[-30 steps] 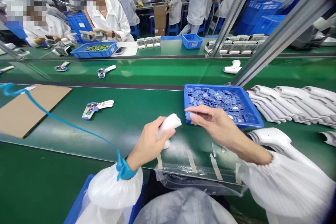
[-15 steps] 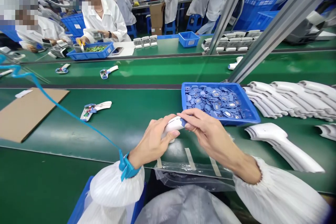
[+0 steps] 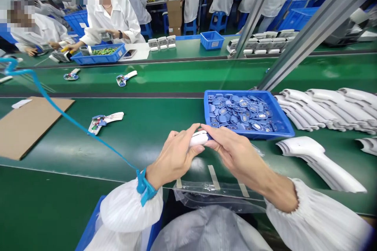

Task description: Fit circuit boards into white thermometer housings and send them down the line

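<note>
Between my two hands is a white plastic device housing (image 3: 199, 138) with a blue part at its right end; most of it is hidden by fingers. My left hand (image 3: 176, 155) is closed around its left side, thumb below and fingers on top. At the blue end, my right hand (image 3: 231, 145) pinches with thumb and fingertips. A blue wrist strap (image 3: 145, 188) with a coiled cord sits on my left wrist. Just beyond my right hand stands a blue tray (image 3: 250, 135) of small blue plastic parts. To the left lies an opened white housing with circuitry (image 3: 103, 121).
Stacked white shells (image 3: 309, 151) lie at right, with more rows behind. A cardboard sheet (image 3: 35, 125) lies at left. A slanted metal post (image 3: 297, 47) rises behind the tray. Open housings (image 3: 126, 77) sit on the conveyor belt (image 3: 176, 80); co-workers (image 3: 113, 15) sit beyond it.
The housing has turned slightly in my hands, and my right fingers have moved closer to my left ones. The white piece on the belt near the post has slid right, mostly behind it.
</note>
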Tool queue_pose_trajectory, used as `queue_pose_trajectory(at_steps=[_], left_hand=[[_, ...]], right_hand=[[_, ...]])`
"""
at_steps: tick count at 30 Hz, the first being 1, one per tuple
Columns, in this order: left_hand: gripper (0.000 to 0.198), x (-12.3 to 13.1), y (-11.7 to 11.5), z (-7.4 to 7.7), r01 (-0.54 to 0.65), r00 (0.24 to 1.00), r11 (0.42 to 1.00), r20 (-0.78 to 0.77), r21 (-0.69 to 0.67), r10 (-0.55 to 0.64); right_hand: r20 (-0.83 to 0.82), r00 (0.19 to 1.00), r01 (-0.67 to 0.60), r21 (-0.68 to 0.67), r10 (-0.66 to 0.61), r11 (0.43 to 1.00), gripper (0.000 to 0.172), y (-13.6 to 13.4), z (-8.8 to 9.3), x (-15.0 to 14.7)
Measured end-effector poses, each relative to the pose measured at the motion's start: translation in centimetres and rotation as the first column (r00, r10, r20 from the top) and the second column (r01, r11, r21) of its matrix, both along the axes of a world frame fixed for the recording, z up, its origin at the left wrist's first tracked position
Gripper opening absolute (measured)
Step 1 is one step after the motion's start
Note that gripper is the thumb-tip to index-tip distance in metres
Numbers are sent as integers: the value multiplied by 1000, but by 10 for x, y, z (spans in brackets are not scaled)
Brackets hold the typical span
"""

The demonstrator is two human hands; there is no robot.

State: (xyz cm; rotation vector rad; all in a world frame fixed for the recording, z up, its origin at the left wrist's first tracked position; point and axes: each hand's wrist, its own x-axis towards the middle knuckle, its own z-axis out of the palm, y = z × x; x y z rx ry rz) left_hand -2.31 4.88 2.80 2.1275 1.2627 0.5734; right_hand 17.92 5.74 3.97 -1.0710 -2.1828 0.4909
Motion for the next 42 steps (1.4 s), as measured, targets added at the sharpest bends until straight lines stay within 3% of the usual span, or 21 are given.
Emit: queue_pose_trajectory(at_steps=[3, 7, 12, 16, 18, 21, 23, 26, 29, 31, 32, 33, 35, 36, 37, 38, 39, 41, 42], left_hand=[[51, -1, 2, 4, -2, 999, 999, -40, 42, 4], [39, 1, 3, 4, 16, 1000, 996, -15, 88, -14], [27, 12, 1, -11, -128, 991, 943, 15, 307, 130], [24, 18, -8, -19, -102, 995, 938, 16, 332, 103], [29, 21, -14, -24, -271, 962, 914, 101, 301, 252], [45, 29, -17, -35, -606, 795, 755, 193, 250, 575], [50, 35, -15, -42, -631, 773, 707, 180, 318, 609], [50, 36, -6, -46, -538, 835, 738, 135, 407, 534], [53, 23, -3, -38, -466, 881, 837, 67, 286, 468], [42, 10, -9, -34, -427, 904, 888, 97, 171, 416], [32, 4, -14, -33, -422, 902, 897, 154, 133, 402], [26, -1, -20, -34, -439, 883, 892, 237, 108, 406], [26, -6, -28, -41, -562, 761, 826, 425, 52, 491], [32, -7, -29, -46, -646, 664, 763, 491, -2, 564], [39, -6, -28, -52, -717, 566, 695, 530, -63, 632], [46, -4, -25, -57, -760, 486, 639, 548, -119, 680], [50, -1, -20, -61, -771, 441, 615, 555, -169, 705], [53, 6, -8, -67, -731, 423, 637, 569, -246, 705], [54, 10, -1, -68, -714, 425, 649, 574, -263, 700]], right_hand=[[-27, 1000, -8, -43, 6, 999, 36, 1, 4, 1], [-34, 999, -7, 39, 8, 999, 33, 0, 4, -4], [-19, 986, 165, 159, -164, 974, 23, -9, -13, -12], [9, 981, 191, 107, -193, 976, 20, -26, -22, -4], [18, 984, 177, 98, -179, 979, 20, -36, -23, 3], [108, 981, 153, 63, -159, 986, 22, -47, -27, 11], [190, 969, 151, 55, -159, 987, 24, -54, -31, 11], [272, 943, 175, 85, -192, 981, 33, -63, -39, 7], [234, 941, 262, -40, -246, 964, 42, -66, -43, -2], [160, 934, 355, -317, -320, 879, 49, -64, -45, -6], [132, 921, 380, -504, -366, 776, 51, -62, -46, -9], [116, 905, 371, -683, -409, 629, 53, -60, -48, -11], [96, 901, 242, -921, -423, 306, 55, -57, -50, -15], [78, 919, 165, -966, -387, 198, 58, -56, -51, -17], [51, 943, 112, -979, -330, 169, 60, -57, -51, -20], [36, 962, 100, -969, -271, 227, 61, -58, -50, -24], [53, 975, 127, -929, -215, 348, 60, -60, -48, -28], [194, 975, 219, -736, -111, 641, 47, -64, -44, -38], [297, 952, 245, -611, -68, 752, 40, -65, -42, -44]])
